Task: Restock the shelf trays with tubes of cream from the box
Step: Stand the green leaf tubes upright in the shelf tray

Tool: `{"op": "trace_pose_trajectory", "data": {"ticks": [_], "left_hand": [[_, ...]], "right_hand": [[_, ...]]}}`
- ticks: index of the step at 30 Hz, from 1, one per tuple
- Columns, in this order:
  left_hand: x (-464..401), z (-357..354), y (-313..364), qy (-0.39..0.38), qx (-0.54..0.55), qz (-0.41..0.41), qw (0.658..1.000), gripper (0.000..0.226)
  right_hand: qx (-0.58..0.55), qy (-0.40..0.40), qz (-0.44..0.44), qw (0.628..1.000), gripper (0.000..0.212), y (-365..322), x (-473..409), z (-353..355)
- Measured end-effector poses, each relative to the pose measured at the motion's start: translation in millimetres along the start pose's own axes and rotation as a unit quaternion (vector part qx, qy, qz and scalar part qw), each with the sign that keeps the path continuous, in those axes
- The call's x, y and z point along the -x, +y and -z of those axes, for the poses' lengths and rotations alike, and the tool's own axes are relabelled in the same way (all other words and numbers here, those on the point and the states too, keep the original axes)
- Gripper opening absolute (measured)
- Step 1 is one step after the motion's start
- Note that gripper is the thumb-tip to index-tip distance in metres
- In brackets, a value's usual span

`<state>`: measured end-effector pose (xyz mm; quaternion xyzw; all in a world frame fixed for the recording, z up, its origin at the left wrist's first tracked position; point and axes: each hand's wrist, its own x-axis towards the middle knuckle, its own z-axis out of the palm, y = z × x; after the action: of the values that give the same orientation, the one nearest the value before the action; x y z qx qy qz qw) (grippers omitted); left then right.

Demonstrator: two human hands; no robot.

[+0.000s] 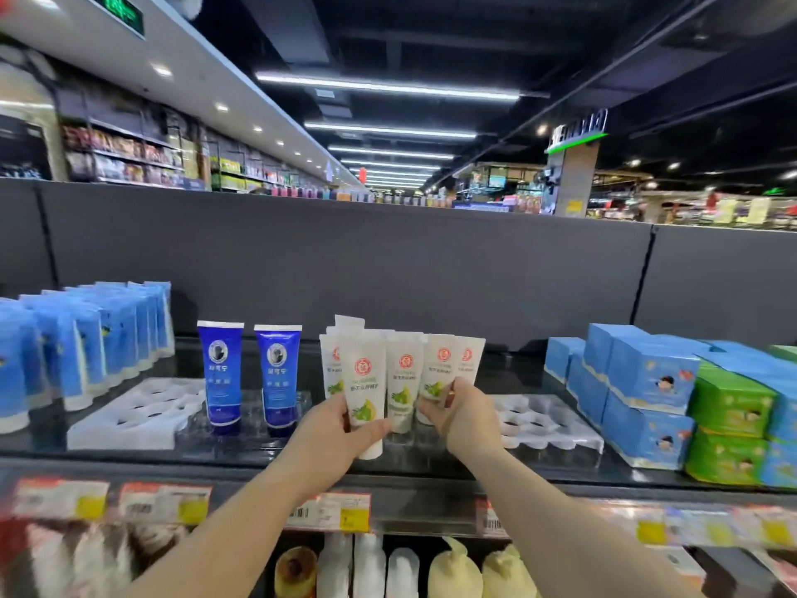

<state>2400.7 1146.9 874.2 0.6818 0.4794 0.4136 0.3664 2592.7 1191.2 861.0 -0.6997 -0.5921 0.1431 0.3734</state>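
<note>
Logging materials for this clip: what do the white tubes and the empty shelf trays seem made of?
White tubes: likely soft plastic with a satin sheen, crimped flat top ends. Empty shelf trays: apparently thin moulded translucent plastic, glossy, with formed round pockets.

I see the tubes [388, 377] standing mid-shelf [258, 455], both hands [332, 433] before them at six o'clock. Two tubes [248, 377] stand at nine o'clock, a tray [133, 416] beyond; boxes [647, 394] at three o'clock.
</note>
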Motion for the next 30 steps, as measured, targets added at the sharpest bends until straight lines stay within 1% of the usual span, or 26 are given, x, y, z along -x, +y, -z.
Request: {"op": "trace_pose_trajectory", "data": {"ticks": [2, 5, 8, 11, 17, 20, 23, 26, 28, 30], "left_hand": [[-0.6, 0.4, 0.8, -0.002, 0.003, 0.004, 1.000, 0.026], [-1.0, 0.5, 0.6, -0.001, 0.004, 0.003, 1.000, 0.026], [-1.1, 0.9, -0.7, -0.004, 0.005, 0.004, 1.000, 0.026], [-1.3, 1.2, -2.2, -0.010, 0.006, 0.004, 1.000, 0.027], [-1.9, 0.5, -3.5, -0.013, 0.006, 0.008, 1.000, 0.026], [-1.8, 0.2, -3.8, -0.011, -0.001, 0.015, 1.000, 0.027], [-1.6, -0.6, -2.8, -0.009, -0.005, 0.023, 1.000, 0.029], [-0.6, -1.9, -1.7, -0.006, -0.013, 0.023, 1.000, 0.034], [-0.3, -2.3, -1.3, -0.007, -0.011, 0.024, 1.000, 0.033], [-0.4, -3.2, -1.4, -0.007, -0.006, 0.027, 1.000, 0.031]], "right_hand": [[0.010, -0.017, -0.007, 1.000, 0.031, 0.5, -2.7, 1.4], [0.083, -0.038, 0.012, 0.996, 0.034, 4.5, -5.8, 3.2], [0.045, -0.026, 0.003, 0.999, 0.038, 4.9, -6.0, 3.9], [0.032, -0.041, -0.016, 0.999, 0.038, 2.8, -5.3, 2.6], [0.000, -0.033, 0.003, 0.999, 0.032, 5.8, 1.6, 2.6], [0.017, -0.047, 0.017, 0.999, 0.028, 6.2, 2.8, 1.3], [0.019, -0.059, -0.006, 0.998, 0.027, 1.1, -1.7, 3.6], [0.085, -0.099, -0.006, 0.991, 0.027, -12.6, -7.3, 11.7], [0.097, -0.121, -0.012, 0.988, 0.030, -20.4, -11.1, 15.9], [0.081, -0.134, -0.030, 0.987, 0.033, -22.9, -13.8, 18.1]]}}
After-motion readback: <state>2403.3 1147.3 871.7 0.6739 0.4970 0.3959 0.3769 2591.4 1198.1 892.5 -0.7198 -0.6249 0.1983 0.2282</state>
